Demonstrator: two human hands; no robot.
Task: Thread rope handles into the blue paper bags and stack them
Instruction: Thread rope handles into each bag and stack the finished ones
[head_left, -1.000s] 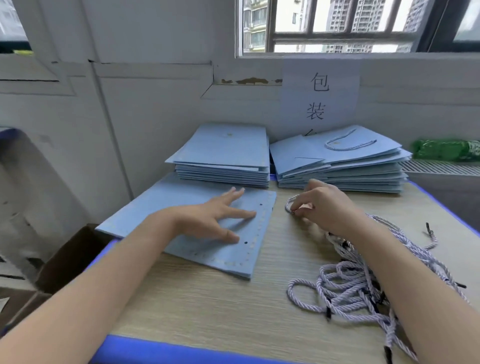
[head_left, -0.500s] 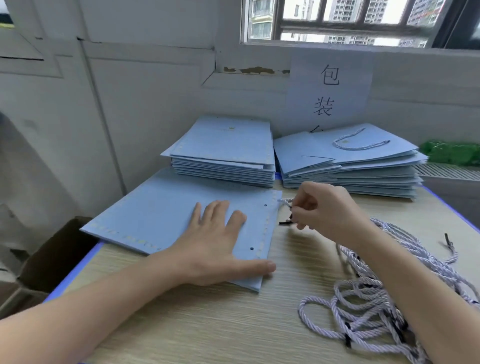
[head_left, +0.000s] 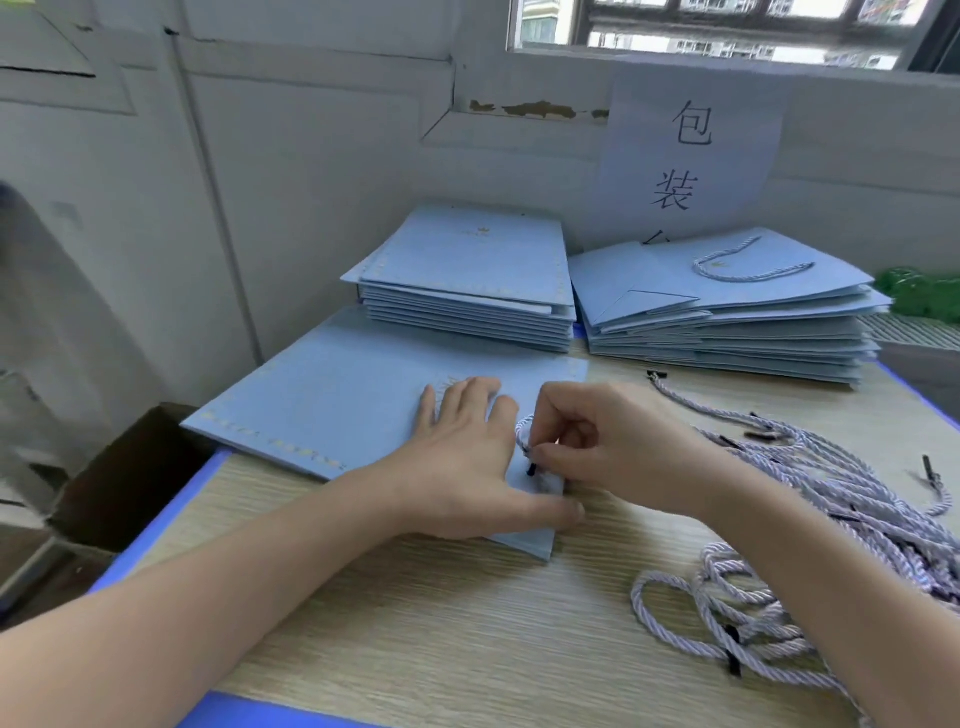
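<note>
Pale wood-grain table with a blue edge carries a flat blue paper bag. On this bag the left hand lies flat, fingers straight, pressing near its right edge. Just beside it the right hand pinches a white twisted rope handle with a black tip over the bag's edge. Right of the bag sprawls a tangled pile of white ropes. Behind the bag sit a stack of unthreaded blue bags and a stack of handled blue bags, under a paper sign.
</note>
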